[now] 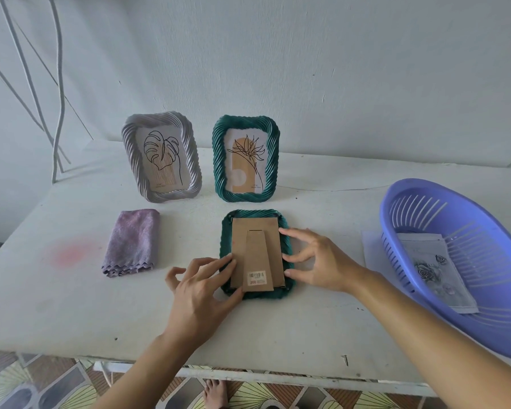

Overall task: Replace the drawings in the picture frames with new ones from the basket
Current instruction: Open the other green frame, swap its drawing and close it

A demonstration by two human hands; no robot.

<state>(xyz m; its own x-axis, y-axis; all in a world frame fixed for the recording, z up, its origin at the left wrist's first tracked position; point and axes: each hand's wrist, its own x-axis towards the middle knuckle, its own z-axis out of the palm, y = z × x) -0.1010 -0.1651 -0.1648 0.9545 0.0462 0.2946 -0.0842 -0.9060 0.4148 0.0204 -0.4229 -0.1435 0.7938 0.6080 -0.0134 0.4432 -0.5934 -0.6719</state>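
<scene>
A dark green picture frame [286, 234] lies face down on the white table, its brown cardboard back [257, 249] and folded stand facing up. My left hand [201, 290] touches the back's left edge with its fingertips. My right hand [316, 261] touches the back's right edge with spread fingers. Behind stand two upright frames: a grey frame [161, 156] with a leaf line drawing and a green frame [247, 157] with a flower drawing. At the right, a purple plastic basket [460, 261] holds a rose drawing [434, 270].
A folded purple cloth [133, 242] lies left of the face-down frame. A white sheet of paper [372, 249] sticks out from under the basket. The table's front edge [248, 376] is close to me, and a wall stands right behind the upright frames.
</scene>
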